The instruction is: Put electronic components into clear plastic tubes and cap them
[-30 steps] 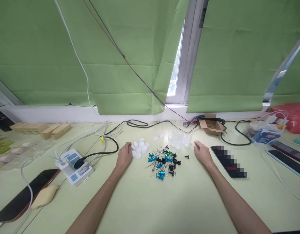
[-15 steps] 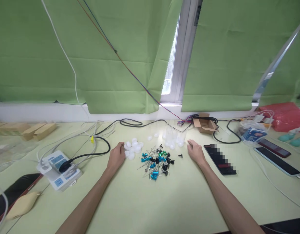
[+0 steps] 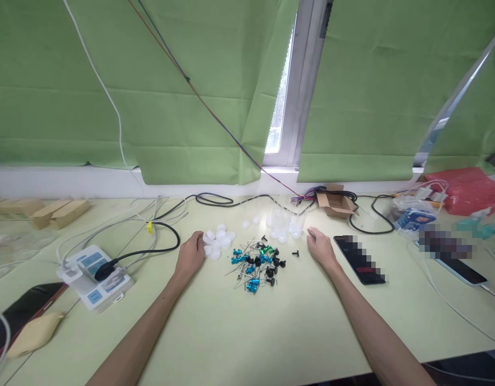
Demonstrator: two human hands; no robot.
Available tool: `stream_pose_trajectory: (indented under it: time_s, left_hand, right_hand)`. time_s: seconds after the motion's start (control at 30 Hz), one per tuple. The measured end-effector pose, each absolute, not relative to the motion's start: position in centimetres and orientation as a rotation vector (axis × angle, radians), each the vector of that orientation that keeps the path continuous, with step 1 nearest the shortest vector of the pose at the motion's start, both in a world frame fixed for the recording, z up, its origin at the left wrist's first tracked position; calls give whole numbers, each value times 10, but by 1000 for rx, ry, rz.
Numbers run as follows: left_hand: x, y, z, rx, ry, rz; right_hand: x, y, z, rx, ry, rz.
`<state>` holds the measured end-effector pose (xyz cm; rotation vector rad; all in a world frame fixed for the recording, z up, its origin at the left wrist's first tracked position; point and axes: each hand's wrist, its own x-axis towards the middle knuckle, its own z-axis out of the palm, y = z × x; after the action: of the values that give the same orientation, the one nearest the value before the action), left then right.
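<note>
My left hand (image 3: 191, 252) rests on the table with its fingers curled in, right beside a cluster of white round plastic caps (image 3: 219, 241). Nothing shows in it. On the other side, my right hand (image 3: 320, 245) lies loosely closed, also with nothing visible in it, near several clear plastic cups (image 3: 285, 222). Between the hands is a loose pile of small blue metal parts (image 3: 252, 284), black knobbed screws (image 3: 270, 272), thin metal pins and a green part (image 3: 267, 250). One black screw (image 3: 295, 253) lies apart, closer to my right hand.
Left stands a white power strip (image 3: 95, 279) with a black plug and cables. A dark phone (image 3: 360, 260) lies right of my right arm, another phone (image 3: 462, 268) farther out. Behind are a small open cardboard box (image 3: 336, 205), black cable (image 3: 213, 201) and a red bag (image 3: 462, 190).
The whole view has shifted slightly, so everything appears a little higher and farther left. Both hands keep the same places beside the caps and cups.
</note>
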<state>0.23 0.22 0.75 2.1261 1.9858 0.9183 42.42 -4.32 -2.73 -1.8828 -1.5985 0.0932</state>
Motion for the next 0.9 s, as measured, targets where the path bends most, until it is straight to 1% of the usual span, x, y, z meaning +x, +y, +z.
stream_pose_trajectory:
  time_s: [0.9]
  left_hand:
    - [4,-2,10,2128,1965,899]
  right_hand:
    - [425,-44,-28,-1883,-1599,105]
